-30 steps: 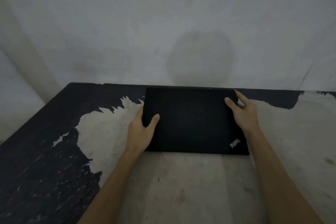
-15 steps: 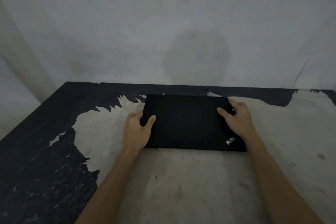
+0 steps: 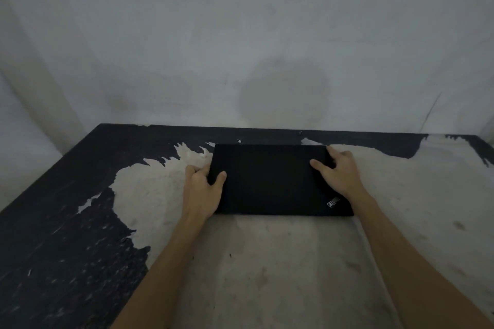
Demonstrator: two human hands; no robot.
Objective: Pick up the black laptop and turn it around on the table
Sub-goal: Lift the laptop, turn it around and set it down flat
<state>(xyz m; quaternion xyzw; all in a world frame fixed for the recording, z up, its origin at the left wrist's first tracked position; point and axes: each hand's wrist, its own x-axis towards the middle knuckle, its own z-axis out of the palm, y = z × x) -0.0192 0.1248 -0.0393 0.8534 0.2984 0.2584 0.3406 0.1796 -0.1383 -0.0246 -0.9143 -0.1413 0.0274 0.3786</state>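
The black laptop (image 3: 272, 181) is closed and lies about flat on the table (image 3: 267, 262), its long side toward me, with a small white logo at its near right corner. My left hand (image 3: 204, 189) grips its left edge, thumb on the lid and fingers curled around the side. Over on the right edge, my right hand (image 3: 338, 171) holds it, thumb on the lid and fingers around the far right corner.
The table has worn black paint on its left part (image 3: 53, 235) and along the back edge, bare pale surface elsewhere. A grey wall (image 3: 240, 48) rises directly behind the table's far edge, close to the laptop.
The laptop's far edge has come down from a tilted-up pose to nearly flat on the table. Both hands stayed on its sides and lowered with it.
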